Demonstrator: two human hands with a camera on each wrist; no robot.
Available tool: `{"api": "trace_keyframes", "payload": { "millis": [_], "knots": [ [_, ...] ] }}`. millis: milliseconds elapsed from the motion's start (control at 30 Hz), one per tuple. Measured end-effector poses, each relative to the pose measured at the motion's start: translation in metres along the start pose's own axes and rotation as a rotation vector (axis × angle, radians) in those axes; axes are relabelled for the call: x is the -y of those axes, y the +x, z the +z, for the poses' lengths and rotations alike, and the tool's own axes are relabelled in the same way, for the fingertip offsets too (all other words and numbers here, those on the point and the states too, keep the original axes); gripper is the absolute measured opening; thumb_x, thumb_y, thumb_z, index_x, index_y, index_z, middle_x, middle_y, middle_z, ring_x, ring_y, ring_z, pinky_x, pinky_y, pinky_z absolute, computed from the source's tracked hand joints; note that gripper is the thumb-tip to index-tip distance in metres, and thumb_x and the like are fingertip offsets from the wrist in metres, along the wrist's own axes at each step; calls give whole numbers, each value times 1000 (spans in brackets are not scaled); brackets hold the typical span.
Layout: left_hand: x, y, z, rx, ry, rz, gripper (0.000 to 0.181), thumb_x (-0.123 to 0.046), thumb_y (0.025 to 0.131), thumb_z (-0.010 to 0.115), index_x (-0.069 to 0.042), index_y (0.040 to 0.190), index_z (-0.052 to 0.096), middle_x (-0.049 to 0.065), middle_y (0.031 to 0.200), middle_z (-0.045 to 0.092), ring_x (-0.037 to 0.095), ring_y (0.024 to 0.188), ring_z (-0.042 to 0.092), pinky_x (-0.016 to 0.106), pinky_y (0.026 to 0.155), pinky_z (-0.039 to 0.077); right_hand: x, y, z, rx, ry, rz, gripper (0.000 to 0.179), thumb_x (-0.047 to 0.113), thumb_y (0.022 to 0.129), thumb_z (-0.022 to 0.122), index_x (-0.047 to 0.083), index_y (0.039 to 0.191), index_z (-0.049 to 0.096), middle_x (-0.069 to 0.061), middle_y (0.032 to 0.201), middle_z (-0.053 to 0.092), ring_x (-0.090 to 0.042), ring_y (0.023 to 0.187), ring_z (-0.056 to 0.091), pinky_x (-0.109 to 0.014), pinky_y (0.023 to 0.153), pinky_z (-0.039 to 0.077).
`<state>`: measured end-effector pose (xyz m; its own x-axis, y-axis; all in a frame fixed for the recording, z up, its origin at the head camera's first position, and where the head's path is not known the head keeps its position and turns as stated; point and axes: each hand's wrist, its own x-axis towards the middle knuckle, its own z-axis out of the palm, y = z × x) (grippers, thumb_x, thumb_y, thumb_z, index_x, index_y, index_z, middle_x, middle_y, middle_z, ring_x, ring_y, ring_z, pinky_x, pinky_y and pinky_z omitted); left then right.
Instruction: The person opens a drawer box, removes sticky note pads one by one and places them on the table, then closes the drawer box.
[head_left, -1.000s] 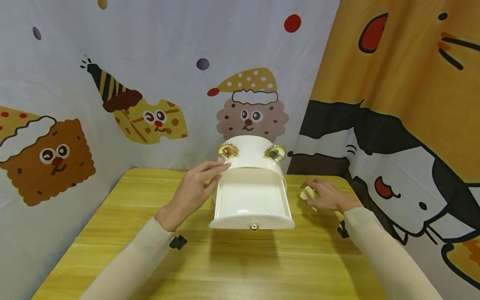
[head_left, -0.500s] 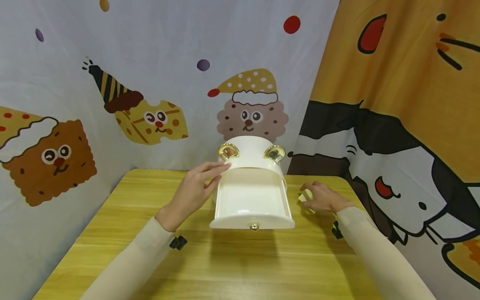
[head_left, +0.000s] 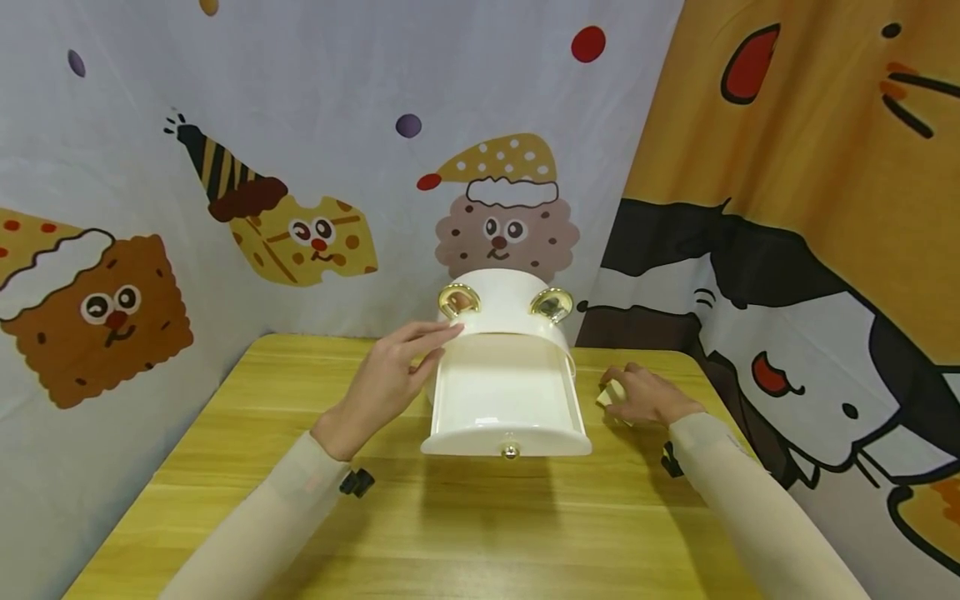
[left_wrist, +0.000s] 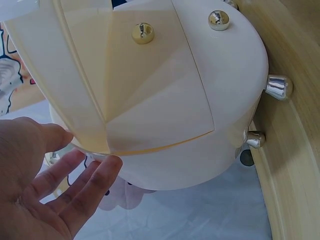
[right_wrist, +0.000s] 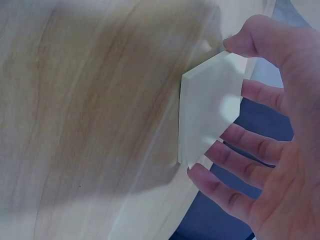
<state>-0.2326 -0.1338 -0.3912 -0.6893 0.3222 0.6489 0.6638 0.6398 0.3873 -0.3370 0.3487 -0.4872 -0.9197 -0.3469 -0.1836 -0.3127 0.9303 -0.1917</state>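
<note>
A rounded white desktop cabinet with gold ears stands in the middle of the table, its top drawer pulled out towards me. My left hand rests against the cabinet's left side, with mostly straight fingers touching its edge near the drawer opening. In the left wrist view, gold knobs mark the drawer fronts. To the right of the cabinet, my right hand holds a pale yellow sticky-note pad by its edges, thumb on one side and fingertips on the other. The pad is close over the table.
The wood-grain table ends at a rounded back edge against a printed cartoon curtain. A second curtain in orange, black and white hangs along the right side. Small metallic feet support the cabinet.
My right hand has shifted slightly left and the pad's angle has changed a little. My left hand, the cabinet and the pulled-out drawer stay put.
</note>
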Motion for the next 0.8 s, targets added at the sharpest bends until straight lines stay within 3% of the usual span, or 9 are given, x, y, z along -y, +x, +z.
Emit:
{"api": "trace_keyframes", "payload": {
  "millis": [167,367,800],
  "knots": [
    [0,0,0,7,1,-4,46,-7,113,77,-23,156,77,9,148,80,19,91,78,26,68,67,2,0,2,3,-20,15,56,41,99,88,22,149,72,-23,134,70,-29,95,66,-48,76,59],
    [-1,0,-1,10,2,-4,46,-7,113,77,-23,156,77,10,147,80,25,112,84,29,75,71,3,-1,3,-5,-42,16,55,41,99,88,23,149,74,-23,137,70,-29,97,67,-50,76,60],
    [-2,1,-1,5,1,-2,45,-5,113,77,-21,155,78,11,147,80,25,106,84,28,74,71,3,-2,1,0,-48,22,57,42,99,88,21,150,74,-25,139,70,-31,98,68,-53,78,61]
  ]
}}
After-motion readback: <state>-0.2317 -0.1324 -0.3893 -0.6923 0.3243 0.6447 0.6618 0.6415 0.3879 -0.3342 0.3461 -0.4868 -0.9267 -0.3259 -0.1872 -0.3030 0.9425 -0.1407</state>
